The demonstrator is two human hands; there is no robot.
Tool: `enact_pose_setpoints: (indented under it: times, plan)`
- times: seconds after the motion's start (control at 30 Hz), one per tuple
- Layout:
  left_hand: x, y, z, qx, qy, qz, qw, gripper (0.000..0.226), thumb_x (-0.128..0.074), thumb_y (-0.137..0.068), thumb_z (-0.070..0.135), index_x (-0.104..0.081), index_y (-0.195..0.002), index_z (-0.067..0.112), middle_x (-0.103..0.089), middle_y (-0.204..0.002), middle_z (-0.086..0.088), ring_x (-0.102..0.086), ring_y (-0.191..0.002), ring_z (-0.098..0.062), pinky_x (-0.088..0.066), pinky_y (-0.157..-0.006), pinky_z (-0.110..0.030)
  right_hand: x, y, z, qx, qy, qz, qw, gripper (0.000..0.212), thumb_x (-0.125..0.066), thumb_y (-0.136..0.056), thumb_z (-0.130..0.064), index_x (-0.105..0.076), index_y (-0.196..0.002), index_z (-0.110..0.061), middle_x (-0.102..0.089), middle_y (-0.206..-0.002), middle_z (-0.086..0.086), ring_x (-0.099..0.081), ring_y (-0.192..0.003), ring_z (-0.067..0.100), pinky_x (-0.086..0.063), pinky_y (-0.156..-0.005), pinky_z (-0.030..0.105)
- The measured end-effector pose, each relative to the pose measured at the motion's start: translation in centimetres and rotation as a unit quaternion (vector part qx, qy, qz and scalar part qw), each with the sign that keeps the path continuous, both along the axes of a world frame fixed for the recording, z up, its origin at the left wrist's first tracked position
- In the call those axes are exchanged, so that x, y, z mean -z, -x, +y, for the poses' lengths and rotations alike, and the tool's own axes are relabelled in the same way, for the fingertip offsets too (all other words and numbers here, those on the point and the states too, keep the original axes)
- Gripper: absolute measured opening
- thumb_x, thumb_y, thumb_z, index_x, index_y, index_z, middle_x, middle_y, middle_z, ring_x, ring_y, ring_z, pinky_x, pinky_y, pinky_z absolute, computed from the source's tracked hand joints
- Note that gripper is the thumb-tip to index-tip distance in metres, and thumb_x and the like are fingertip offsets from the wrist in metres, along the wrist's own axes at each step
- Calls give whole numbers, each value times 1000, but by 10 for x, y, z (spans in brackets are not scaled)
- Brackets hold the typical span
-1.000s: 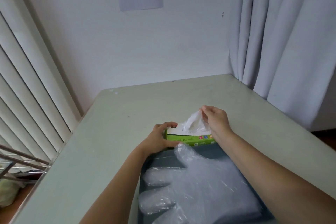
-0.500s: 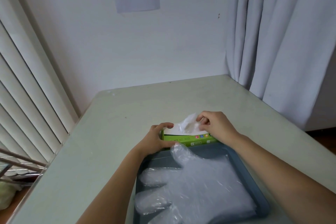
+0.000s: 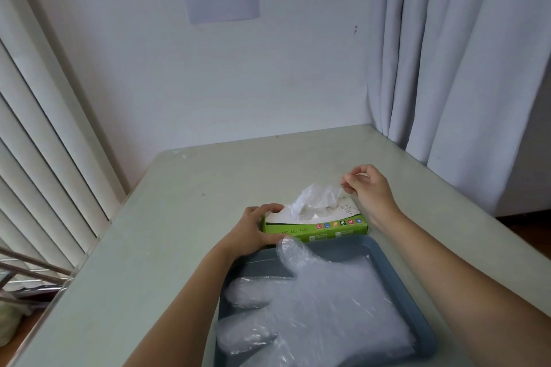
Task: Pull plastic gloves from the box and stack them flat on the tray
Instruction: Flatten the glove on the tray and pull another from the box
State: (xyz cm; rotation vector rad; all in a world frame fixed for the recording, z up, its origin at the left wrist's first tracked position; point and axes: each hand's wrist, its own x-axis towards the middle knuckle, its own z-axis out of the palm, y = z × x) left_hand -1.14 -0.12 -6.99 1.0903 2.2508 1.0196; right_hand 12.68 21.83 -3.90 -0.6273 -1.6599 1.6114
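A green and white glove box [image 3: 316, 228] lies on the table just beyond a blue-grey tray [image 3: 399, 280]. My left hand [image 3: 253, 231] grips the box's left end, fingers curled over its top edge. My right hand [image 3: 368, 188] is raised above the box's right end and pinches the edge of a clear plastic glove [image 3: 317, 201] that sticks up crumpled from the box's opening. On the tray lie flat clear plastic gloves [image 3: 316, 307], fingers pointing left and spilling over the tray's left rim.
The pale green table [image 3: 149, 247] stands in a corner against a white wall. Vertical blinds [image 3: 44, 158] run along the left, a grey curtain [image 3: 465, 68] hangs at the right. A metal rack [image 3: 26, 274] shows beyond the table's left edge.
My right hand has risen and moved right, drawing the pinched glove farther out of the box. My left hand stays on the box's left end.
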Motion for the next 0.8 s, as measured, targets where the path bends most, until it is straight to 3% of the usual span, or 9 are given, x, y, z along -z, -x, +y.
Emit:
enact_pose_setpoints:
  times: [0.13, 0.2, 0.23, 0.4, 0.43, 0.53, 0.6, 0.7, 0.8]
  plan:
    - [2, 1, 1, -4, 3, 3, 1000, 63, -78, -76, 41, -47, -131, 43, -35, -133, 1, -42, -113, -15, -28, -101, -21, -1, -7, 7, -160, -102, -174, 966, 51, -80, -75, -22, -53, -118, -20, -56, -118, -9, -55, -109, 9, -45, -95, 26]
    - [2, 2, 1, -3, 4, 3, 1000, 63, -78, -76, 42, -47, -131, 44, -35, -133, 1, -41, -112, -14, -28, -101, -21, 1, -9, 8, -203, -126, -216, 947, 28, -78, -78, -18, -61, -100, -11, -60, -127, 0, -59, -113, 13, -44, -101, 29]
    - [2, 2, 1, -3, 4, 2, 1000, 63, -78, -76, 42, -47, -131, 44, -35, -133, 2, -41, -113, -14, -28, -101, -21, 2, -9, 8, -198, -125, -204, 951, 15, -72, -83, -17, -65, -90, -6, -64, -124, 5, -62, -109, 14, -45, -98, 28]
    - [1, 0, 0, 0, 3, 2, 1000, 64, -78, -77, 38, -47, -132, 41, -34, -134, 1, -40, -115, -13, -27, -100, -19, -3, -4, 5, -106, -91, -164, 977, 24, -54, -96, -10, -71, -83, 2, -72, -94, 17, -67, -74, 16, -53, -72, 16]
    - [1, 0, 0, 1, 1, 2, 1000, 64, -78, -77, 37, -47, -133, 40, -33, -134, 1, -40, -115, -13, -27, -101, -18, -3, -1, 5, -91, -92, -173, 976, 25, -53, -96, -9, -71, -85, 3, -72, -90, 18, -68, -71, 17, -55, -72, 19]
    - [-1, -1, 0, 6, 2, 10, 1000, 62, -78, -77, 35, -48, -132, 40, -32, -134, -1, -40, -116, -14, -27, -101, -18, -1, 8, 3, -36, -171, -222, 959, 32, -50, -98, -14, -67, -76, 4, -71, -79, 17, -69, -74, 28, -56, -82, 43]
    - [0, -1, 0, 9, 3, 17, 1000, 60, -78, -78, 35, -49, -130, 41, -32, -134, 0, -40, -115, -13, -26, -100, -17, -2, 13, 1, -5, -226, -238, 945, 37, -48, -98, -15, -57, -65, -1, -68, -76, 20, -67, -77, 35, -54, -80, 48]
    - [2, 0, 0, 12, 4, 22, 1000, 58, -78, -78, 36, -48, -127, 45, -32, -133, 1, -41, -116, -14, -26, -100, -18, -5, 20, -3, 25, -281, -242, 928, 37, -42, -98, -14, -53, -64, -3, -64, -70, 13, -63, -71, 29, -53, -73, 41]
    - [3, 2, -1, 10, -2, 25, 1000, 59, -79, -77, 35, -48, -127, 44, -33, -133, 1, -42, -119, -16, -28, -102, -19, -10, 27, -3, 41, -302, -257, 917, 39, -40, -99, -12, -46, -60, -10, -53, -63, 3, -55, -67, 24, -40, -66, 30]
